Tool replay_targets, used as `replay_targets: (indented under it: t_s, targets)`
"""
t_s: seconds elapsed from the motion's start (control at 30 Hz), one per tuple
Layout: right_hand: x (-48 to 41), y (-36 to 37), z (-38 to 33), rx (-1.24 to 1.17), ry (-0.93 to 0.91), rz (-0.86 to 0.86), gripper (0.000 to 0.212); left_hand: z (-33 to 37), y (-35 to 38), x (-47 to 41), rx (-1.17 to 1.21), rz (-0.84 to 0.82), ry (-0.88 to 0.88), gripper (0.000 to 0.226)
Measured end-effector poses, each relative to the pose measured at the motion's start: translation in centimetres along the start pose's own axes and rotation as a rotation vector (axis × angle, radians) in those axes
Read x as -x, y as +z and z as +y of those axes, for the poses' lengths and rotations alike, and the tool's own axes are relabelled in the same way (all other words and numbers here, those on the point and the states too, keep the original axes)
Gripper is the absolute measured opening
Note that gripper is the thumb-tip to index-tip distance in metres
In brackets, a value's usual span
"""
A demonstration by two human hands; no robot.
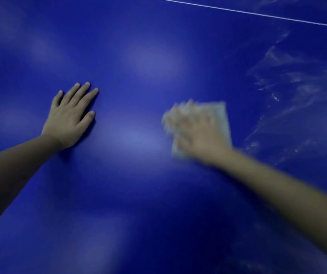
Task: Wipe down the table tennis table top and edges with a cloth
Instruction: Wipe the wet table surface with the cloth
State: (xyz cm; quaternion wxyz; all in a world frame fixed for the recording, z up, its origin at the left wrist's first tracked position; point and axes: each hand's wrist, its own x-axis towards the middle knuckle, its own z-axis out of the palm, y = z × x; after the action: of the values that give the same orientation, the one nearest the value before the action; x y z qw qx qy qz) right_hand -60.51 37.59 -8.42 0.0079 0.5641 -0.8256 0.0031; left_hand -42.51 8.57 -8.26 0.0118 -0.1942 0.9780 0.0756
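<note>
I am pressing the cloth (pixel 221 119) onto the counter (pixel 138 56) under my right hand (pixel 196 133), its fingers (pixel 180 117) looking spread flat, though blurred. My left hand (pixel 70 117) is bracing flat, fingers straight, holding nothing. Risk: the unpinched cloth could be slipping free, and the wet streaks (pixel 297 95) at right could be smearing. No counter edge is showing, and open surface is lying all round.

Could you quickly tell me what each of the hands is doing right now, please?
Left hand: open, resting flat on the table.
Right hand: looks open, pressing the cloth onto the table, though blurred.
</note>
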Motion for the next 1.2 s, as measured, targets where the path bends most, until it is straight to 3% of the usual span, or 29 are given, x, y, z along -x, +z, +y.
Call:
replay_targets:
  t_s: [0.1, 0.17, 0.27, 0.4, 0.5, 0.63, 0.77, 0.87, 0.97, 1.07, 1.2]
  targets:
    - [-3.0, -0.3, 10.7, -0.001, 0.526, -0.023, 0.053, 0.0, 0.3, 0.0, -0.009, 0.006, 0.020, 0.065]
    - [-3.1, -1.1, 13.3, -0.088, 0.723, -0.062, 0.051, -0.3, 0.4, 0.0, -0.001, 0.015, 0.023, 0.065]
    - [-0.2, -0.9, 7.0, -0.088, 0.642, -0.084, 0.050, -0.4, 0.6, 0.0, 0.000, 0.021, 0.039, 0.063]
    - [9.4, -1.9, -6.9, -0.058, 0.253, -0.185, 0.058, 0.0, 0.1, 0.1, 0.032, 0.009, 0.030, 0.063]
    - [17.2, -1.6, -13.7, -0.034, 0.066, -0.226, 0.057, 1.0, -0.5, 0.8, 0.039, 0.043, 0.030, 0.062]
    - [21.2, -2.1, -15.7, -0.017, 0.060, -0.315, 0.060, 6.2, -1.6, 1.2, 0.006, 0.138, 0.178, 0.053]
    - [21.4, -2.8, -16.0, -0.045, 0.102, -0.326, 0.058, 16.8, -0.3, 0.0, 0.120, 0.046, 0.291, 0.051]
    - [20.8, -2.3, -15.0, -0.088, 0.093, -0.280, 0.059, 21.2, 2.2, -0.5, 0.048, -0.060, 0.293, 0.057]
    - [17.1, -2.1, -9.8, -0.049, 0.157, -0.230, 0.057, 21.5, 3.7, -0.6, 0.012, -0.066, 0.262, 0.057]
    - [11.9, -1.9, -0.3, -0.055, 0.346, -0.171, 0.055, 21.3, 4.1, -0.7, -0.007, -0.054, 0.250, 0.057]
    - [7.6, -1.4, 11.4, -0.137, 0.733, -0.145, 0.052, 22.1, 3.8, -0.8, 0.027, -0.048, 0.132, 0.064]
